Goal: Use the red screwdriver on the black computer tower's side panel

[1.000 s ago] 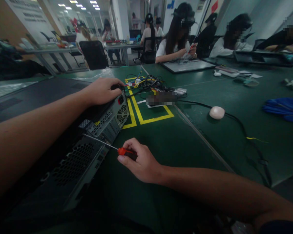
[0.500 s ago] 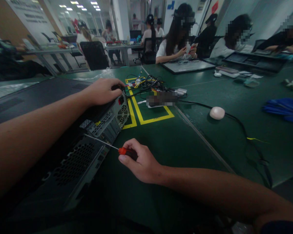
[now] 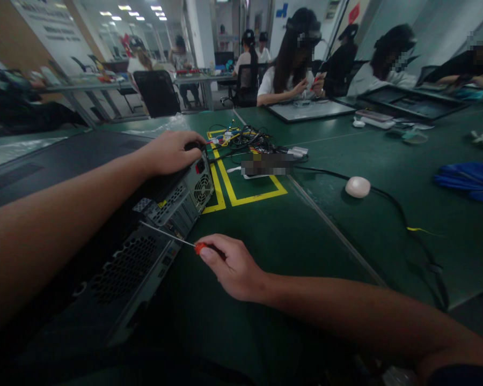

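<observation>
A black desktop computer case (image 3: 80, 147) lies on the left of the green table, its back panel with vent holes and ports facing right. My left hand (image 3: 171, 153) grips the far rear corner of the case, fingers curled over the edge near the round fan grille. In my right hand (image 3: 239, 271) is a screwdriver (image 3: 200, 247) with a red and dark handle, the fingers closed around it. The thin metal shaft points left, and its tip meets the edge of the back panel above the honeycomb vent. Any screw at the tip is too small to make out.
Beyond the case lies a tangle of cables (image 3: 251, 139) by yellow tape markings (image 3: 257, 201). A pinkish-white rounded case (image 3: 358, 187) sits beside a black cable (image 3: 402, 217). Blue material (image 3: 469, 179) lies at right. Across the table a person works over a flat panel (image 3: 312, 109).
My right thumb and fingers have shifted on the screwdriver handle, with the thumb now further over the red part. The left hand stays where it was on the case.
</observation>
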